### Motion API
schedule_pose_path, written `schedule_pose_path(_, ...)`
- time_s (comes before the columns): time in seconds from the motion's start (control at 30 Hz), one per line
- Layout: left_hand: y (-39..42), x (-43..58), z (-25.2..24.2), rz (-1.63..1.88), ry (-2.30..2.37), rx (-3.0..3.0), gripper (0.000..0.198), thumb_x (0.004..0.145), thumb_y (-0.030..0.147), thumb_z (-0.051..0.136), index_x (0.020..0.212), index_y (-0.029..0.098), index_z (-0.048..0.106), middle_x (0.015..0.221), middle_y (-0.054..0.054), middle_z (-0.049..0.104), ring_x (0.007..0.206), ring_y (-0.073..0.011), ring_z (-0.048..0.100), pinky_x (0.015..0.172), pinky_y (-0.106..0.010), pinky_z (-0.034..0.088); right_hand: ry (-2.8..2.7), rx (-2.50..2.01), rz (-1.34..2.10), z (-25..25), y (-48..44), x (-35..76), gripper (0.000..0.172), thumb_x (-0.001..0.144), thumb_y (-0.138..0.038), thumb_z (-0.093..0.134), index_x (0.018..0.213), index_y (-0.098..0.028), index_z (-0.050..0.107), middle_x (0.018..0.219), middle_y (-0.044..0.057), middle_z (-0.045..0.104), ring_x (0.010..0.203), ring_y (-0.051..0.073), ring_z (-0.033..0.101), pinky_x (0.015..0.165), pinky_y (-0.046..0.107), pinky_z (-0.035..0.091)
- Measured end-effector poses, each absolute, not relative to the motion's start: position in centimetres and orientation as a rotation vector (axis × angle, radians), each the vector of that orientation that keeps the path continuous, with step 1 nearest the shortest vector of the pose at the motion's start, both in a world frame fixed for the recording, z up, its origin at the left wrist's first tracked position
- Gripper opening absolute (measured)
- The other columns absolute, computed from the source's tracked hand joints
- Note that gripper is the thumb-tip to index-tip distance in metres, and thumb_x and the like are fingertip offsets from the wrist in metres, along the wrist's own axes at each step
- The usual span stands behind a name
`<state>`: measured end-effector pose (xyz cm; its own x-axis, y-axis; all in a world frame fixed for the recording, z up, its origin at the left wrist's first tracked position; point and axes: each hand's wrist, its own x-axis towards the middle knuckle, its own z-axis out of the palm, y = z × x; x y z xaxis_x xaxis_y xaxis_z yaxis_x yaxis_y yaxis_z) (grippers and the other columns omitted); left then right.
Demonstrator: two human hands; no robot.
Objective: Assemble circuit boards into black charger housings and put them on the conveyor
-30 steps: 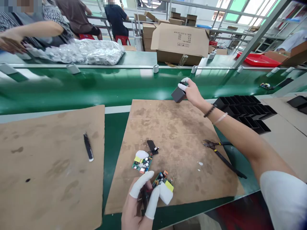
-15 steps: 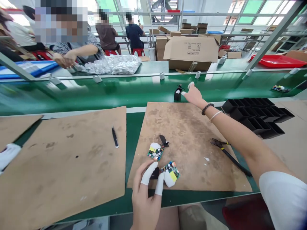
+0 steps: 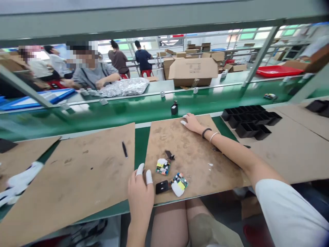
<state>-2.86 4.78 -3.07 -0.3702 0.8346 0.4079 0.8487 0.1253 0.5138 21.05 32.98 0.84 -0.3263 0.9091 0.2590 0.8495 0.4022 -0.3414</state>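
My left hand (image 3: 141, 190), with white finger cots on its fingertips, rests at the near left edge of the cardboard mat (image 3: 195, 164). Its fingers are apart and hold nothing. Just right of it lies a glossy black plastic piece (image 3: 161, 187), wired to a circuit board (image 3: 180, 181) with a white pad and yellow tape. Behind them sits a similar circuit board (image 3: 163, 167) with a small black piece (image 3: 169, 155). My right hand (image 3: 191, 122) lies near the mat's far edge, fingers stretched and empty. Beyond it, a black boxy adapter housing (image 3: 174, 109) stands on the green belt.
Rows of black open cases (image 3: 246, 118) stand at right. Pliers (image 3: 216, 149) are mostly hidden under my right forearm. A black pen-like tool (image 3: 124, 149) lies on the left mat. A white glove (image 3: 23, 181) is at far left. Across the belt, a person (image 3: 95, 73) sits near plastic bags.
My right hand has drawn back from beside the black housing on the belt to the mat. My left hand has moved left, away from the glossy black piece. The view has tilted up.
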Motion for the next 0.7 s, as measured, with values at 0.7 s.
schedule_pose_path(0.7, 0.8, 1.3, -3.7, -0.818, -1.442, -2.407, 0.063, 0.099, 0.048, 0.064, 0.151, 0.017, 0.052, 0.130, -0.018, 0.073, 0.120, -0.0352, 0.062, 0.104, -0.045, 0.039, -2.511, -1.752, 0.471, 6.3, 13.2, 37.4, 0.041, 0.078, -0.027, 0.076, 0.118, -0.018, 0.074, 0.103, 0.012, 0.074, 0.095, 0.030, 0.069, 0.076, 0.034, 0.049)
